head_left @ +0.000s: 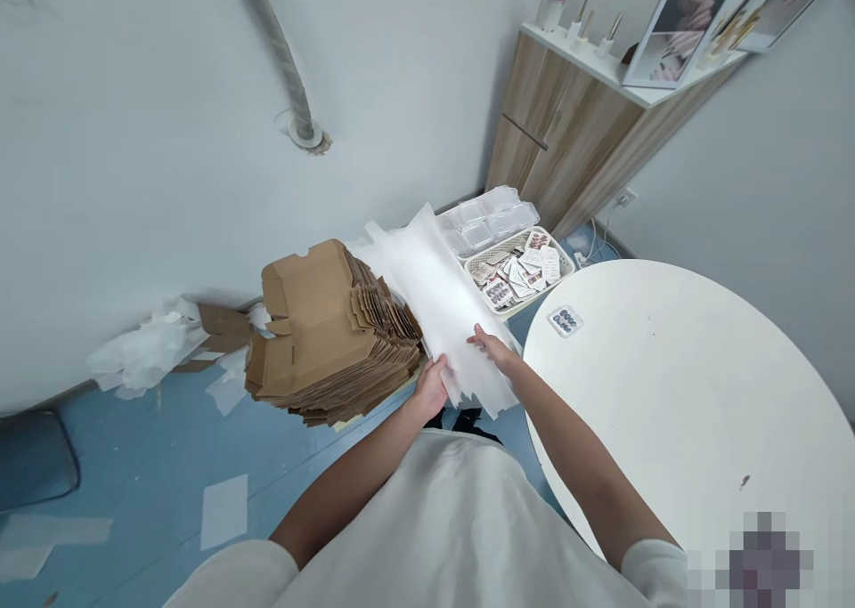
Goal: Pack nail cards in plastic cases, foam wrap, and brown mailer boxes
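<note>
A stack of thin, translucent white sheets (441, 279) slopes down in front of me, its near edge ragged. My left hand (431, 389) is closed on the near left edge, thumb on top and the other fingers mostly hidden. Over the right part of the sheets, my right hand (495, 350) has its fingers stretched out; whether they touch the surface I cannot tell. To the left lies a tall pile of flattened brown cardboard boxes (321, 314). Behind the sheets on the right is a white basket (517, 304) of printed cards.
A round white table (668, 394) stands at right, bearing a small pack of press-on nails (565, 320). Transparent plastic boxes (491, 216) lie behind the basket, near a wooden cabinet (567, 118). Crumpled white wrapping (150, 345) and a loose sheet (224, 510) lie on the blue floor.
</note>
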Action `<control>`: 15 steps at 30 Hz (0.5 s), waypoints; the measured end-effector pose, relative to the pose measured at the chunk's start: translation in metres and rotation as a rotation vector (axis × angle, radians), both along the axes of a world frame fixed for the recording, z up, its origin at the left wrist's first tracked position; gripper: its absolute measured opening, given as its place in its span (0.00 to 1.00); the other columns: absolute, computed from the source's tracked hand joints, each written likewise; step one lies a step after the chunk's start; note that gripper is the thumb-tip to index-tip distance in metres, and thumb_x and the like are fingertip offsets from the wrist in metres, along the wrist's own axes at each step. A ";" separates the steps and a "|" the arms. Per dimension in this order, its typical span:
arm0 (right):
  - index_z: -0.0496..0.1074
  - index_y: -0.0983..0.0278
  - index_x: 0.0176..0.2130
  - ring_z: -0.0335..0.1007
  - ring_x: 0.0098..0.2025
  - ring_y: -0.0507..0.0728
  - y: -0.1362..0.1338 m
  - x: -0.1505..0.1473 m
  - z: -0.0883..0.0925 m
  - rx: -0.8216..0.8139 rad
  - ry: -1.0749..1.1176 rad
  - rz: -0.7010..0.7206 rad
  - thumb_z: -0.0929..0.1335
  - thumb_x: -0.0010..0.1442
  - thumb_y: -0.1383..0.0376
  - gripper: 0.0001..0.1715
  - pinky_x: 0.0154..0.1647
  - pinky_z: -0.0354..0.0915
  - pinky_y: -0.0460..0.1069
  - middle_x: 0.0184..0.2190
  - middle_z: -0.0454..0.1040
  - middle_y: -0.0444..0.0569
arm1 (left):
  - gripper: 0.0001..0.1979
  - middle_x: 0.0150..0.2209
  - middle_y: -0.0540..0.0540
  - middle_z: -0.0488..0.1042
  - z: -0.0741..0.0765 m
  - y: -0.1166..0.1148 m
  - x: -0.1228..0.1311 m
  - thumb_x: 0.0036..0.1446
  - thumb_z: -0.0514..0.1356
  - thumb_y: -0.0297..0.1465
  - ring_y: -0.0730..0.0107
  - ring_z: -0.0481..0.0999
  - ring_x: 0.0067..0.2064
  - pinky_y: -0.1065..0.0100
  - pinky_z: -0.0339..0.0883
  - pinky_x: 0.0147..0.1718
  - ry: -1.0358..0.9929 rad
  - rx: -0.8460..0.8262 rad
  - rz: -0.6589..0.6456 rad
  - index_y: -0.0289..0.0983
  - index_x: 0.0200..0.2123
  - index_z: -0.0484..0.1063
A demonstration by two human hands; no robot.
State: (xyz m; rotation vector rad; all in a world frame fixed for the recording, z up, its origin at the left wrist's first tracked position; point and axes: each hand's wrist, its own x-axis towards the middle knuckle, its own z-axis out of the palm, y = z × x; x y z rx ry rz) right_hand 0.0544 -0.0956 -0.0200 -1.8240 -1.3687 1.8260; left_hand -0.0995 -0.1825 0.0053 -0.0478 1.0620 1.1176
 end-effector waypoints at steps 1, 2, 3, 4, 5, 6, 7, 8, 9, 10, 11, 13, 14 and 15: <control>0.73 0.63 0.35 0.66 0.44 0.59 0.000 -0.004 0.001 -0.016 0.019 0.004 0.61 0.52 0.46 0.27 0.44 0.60 0.53 0.43 0.71 0.53 | 0.14 0.39 0.44 0.75 0.000 0.000 -0.002 0.51 0.59 0.33 0.63 0.75 0.39 0.63 0.69 0.40 -0.024 0.006 -0.021 0.37 0.42 0.68; 0.73 0.64 0.33 0.67 0.41 0.58 -0.001 -0.009 0.001 -0.022 0.032 0.000 0.64 0.49 0.47 0.25 0.42 0.61 0.52 0.40 0.73 0.53 | 0.14 0.39 0.43 0.76 0.000 0.001 -0.003 0.52 0.58 0.34 0.61 0.75 0.41 0.62 0.68 0.40 -0.048 0.008 -0.048 0.37 0.43 0.68; 0.73 0.64 0.33 0.68 0.38 0.57 -0.001 -0.015 0.001 -0.028 0.044 -0.015 0.67 0.46 0.49 0.23 0.40 0.62 0.52 0.37 0.74 0.52 | 0.16 0.38 0.43 0.76 0.001 0.001 -0.005 0.53 0.57 0.37 0.60 0.75 0.41 0.61 0.68 0.41 -0.073 0.004 -0.085 0.36 0.43 0.69; 0.72 0.65 0.34 0.68 0.34 0.56 -0.001 -0.020 0.000 -0.030 0.054 -0.042 0.69 0.44 0.51 0.22 0.37 0.63 0.51 0.33 0.74 0.51 | 0.18 0.37 0.42 0.76 0.002 0.002 -0.007 0.53 0.55 0.40 0.58 0.75 0.41 0.60 0.68 0.40 -0.099 -0.006 -0.132 0.35 0.43 0.69; 0.71 0.65 0.36 0.68 0.30 0.55 -0.002 -0.025 -0.002 -0.024 0.060 -0.078 0.71 0.43 0.54 0.22 0.33 0.63 0.51 0.30 0.74 0.50 | 0.21 0.34 0.41 0.76 0.003 0.003 -0.009 0.53 0.53 0.43 0.57 0.75 0.41 0.59 0.69 0.39 -0.120 -0.024 -0.184 0.34 0.42 0.70; 0.70 0.65 0.39 0.67 0.27 0.54 -0.002 -0.029 -0.004 -0.012 0.065 -0.117 0.70 0.44 0.56 0.23 0.31 0.64 0.50 0.29 0.74 0.49 | 0.23 0.32 0.40 0.77 0.003 0.004 -0.010 0.52 0.53 0.46 0.56 0.75 0.39 0.59 0.69 0.38 -0.134 -0.050 -0.234 0.33 0.41 0.71; 0.68 0.65 0.42 0.67 0.26 0.53 -0.002 -0.032 -0.006 0.005 0.070 -0.155 0.69 0.46 0.56 0.24 0.30 0.64 0.50 0.29 0.74 0.49 | 0.24 0.29 0.41 0.76 0.003 0.005 -0.012 0.51 0.53 0.47 0.56 0.76 0.37 0.60 0.70 0.36 -0.141 -0.079 -0.277 0.33 0.40 0.71; 0.67 0.64 0.45 0.68 0.26 0.53 -0.003 -0.034 -0.008 0.027 0.075 -0.188 0.67 0.48 0.56 0.25 0.30 0.64 0.50 0.30 0.74 0.49 | 0.24 0.27 0.41 0.76 0.003 0.005 -0.013 0.51 0.54 0.47 0.56 0.76 0.35 0.60 0.70 0.34 -0.145 -0.105 -0.305 0.33 0.39 0.72; 0.66 0.64 0.46 0.68 0.28 0.52 -0.003 -0.035 -0.009 0.046 0.081 -0.217 0.65 0.51 0.55 0.25 0.30 0.65 0.49 0.31 0.74 0.49 | 0.22 0.25 0.42 0.76 0.002 0.006 -0.015 0.50 0.55 0.45 0.58 0.76 0.34 0.61 0.70 0.33 -0.146 -0.124 -0.314 0.32 0.39 0.72; 0.66 0.63 0.47 0.69 0.29 0.53 -0.004 -0.034 -0.010 0.060 0.087 -0.237 0.64 0.52 0.55 0.24 0.31 0.65 0.49 0.33 0.74 0.49 | 0.20 0.25 0.43 0.75 0.000 0.006 -0.016 0.50 0.56 0.42 0.59 0.76 0.33 0.62 0.70 0.32 -0.143 -0.135 -0.304 0.32 0.39 0.71; 0.67 0.63 0.46 0.69 0.31 0.53 -0.005 -0.033 -0.011 0.069 0.087 -0.247 0.63 0.53 0.54 0.24 0.33 0.65 0.49 0.34 0.74 0.49 | 0.18 0.26 0.43 0.76 -0.001 0.007 -0.017 0.50 0.56 0.40 0.59 0.76 0.32 0.62 0.70 0.33 -0.141 -0.136 -0.289 0.32 0.39 0.71; 0.70 0.63 0.43 0.70 0.36 0.55 -0.007 -0.030 -0.010 0.071 0.067 -0.227 0.62 0.53 0.51 0.24 0.36 0.65 0.50 0.37 0.74 0.51 | 0.18 0.29 0.42 0.76 -0.004 0.008 -0.019 0.50 0.55 0.37 0.59 0.76 0.33 0.61 0.70 0.35 -0.140 -0.111 -0.268 0.32 0.41 0.71; 0.71 0.64 0.41 0.69 0.38 0.56 -0.008 -0.028 -0.008 0.072 0.051 -0.199 0.61 0.54 0.49 0.25 0.38 0.64 0.50 0.38 0.74 0.52 | 0.18 0.31 0.41 0.77 -0.005 0.009 -0.020 0.50 0.54 0.37 0.59 0.76 0.34 0.60 0.69 0.36 -0.143 -0.092 -0.270 0.32 0.42 0.70; 0.72 0.64 0.40 0.69 0.40 0.57 -0.009 -0.027 -0.005 0.079 0.035 -0.164 0.59 0.55 0.47 0.27 0.40 0.64 0.51 0.39 0.73 0.52 | 0.19 0.33 0.41 0.77 -0.005 0.010 -0.020 0.50 0.54 0.37 0.58 0.76 0.36 0.59 0.69 0.38 -0.150 -0.073 -0.281 0.31 0.42 0.70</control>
